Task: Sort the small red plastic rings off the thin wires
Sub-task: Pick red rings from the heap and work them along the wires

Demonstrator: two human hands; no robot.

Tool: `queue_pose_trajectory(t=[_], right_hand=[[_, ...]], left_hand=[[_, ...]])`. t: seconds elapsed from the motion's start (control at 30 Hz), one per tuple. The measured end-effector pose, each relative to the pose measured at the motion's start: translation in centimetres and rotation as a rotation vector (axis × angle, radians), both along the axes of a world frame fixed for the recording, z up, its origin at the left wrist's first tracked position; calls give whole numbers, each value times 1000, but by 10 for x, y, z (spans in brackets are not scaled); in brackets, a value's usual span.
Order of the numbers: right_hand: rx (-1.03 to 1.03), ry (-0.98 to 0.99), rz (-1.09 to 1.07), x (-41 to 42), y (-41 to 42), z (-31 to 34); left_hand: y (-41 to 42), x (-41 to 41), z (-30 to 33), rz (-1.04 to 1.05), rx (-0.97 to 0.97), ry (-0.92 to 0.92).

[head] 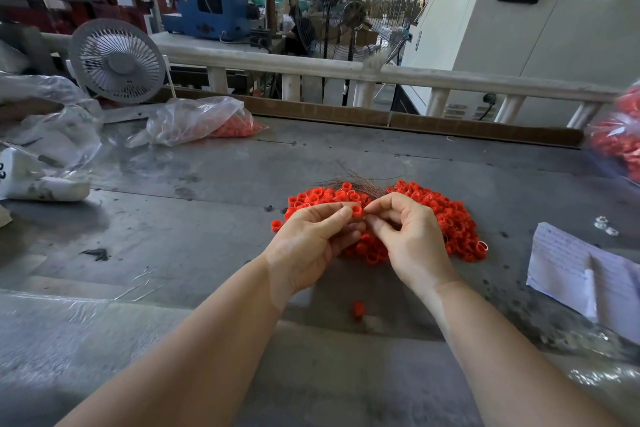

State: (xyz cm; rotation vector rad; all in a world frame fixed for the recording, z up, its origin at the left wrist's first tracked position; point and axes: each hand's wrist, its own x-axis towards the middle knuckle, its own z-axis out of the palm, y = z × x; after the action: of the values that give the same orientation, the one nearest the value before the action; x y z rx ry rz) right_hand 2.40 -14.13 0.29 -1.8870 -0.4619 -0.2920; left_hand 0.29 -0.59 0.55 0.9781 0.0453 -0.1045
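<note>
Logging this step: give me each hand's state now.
Left hand: pinching a red ring.
Right hand: fingers curled, pinched at that ring; its hold cannot be told.

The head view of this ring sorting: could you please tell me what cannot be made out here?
- Head view: whether a wire runs through the ring that the left hand pinches; the fingertips cover it.
- What the right hand pinches: too thin to tell.
- Writing on the paper: too small.
- The bag of rings at the right edge: cut off and blurred.
</note>
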Motion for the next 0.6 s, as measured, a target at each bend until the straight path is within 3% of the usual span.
queue_pose_trajectory(t=[0.47,0.6], right_hand=[[-252,-24,-24,15,3,9],[-197,-54,-45,14,3,3]], left_hand=[[0,10,1,40,12,53],[-3,10,-3,72,33,25]])
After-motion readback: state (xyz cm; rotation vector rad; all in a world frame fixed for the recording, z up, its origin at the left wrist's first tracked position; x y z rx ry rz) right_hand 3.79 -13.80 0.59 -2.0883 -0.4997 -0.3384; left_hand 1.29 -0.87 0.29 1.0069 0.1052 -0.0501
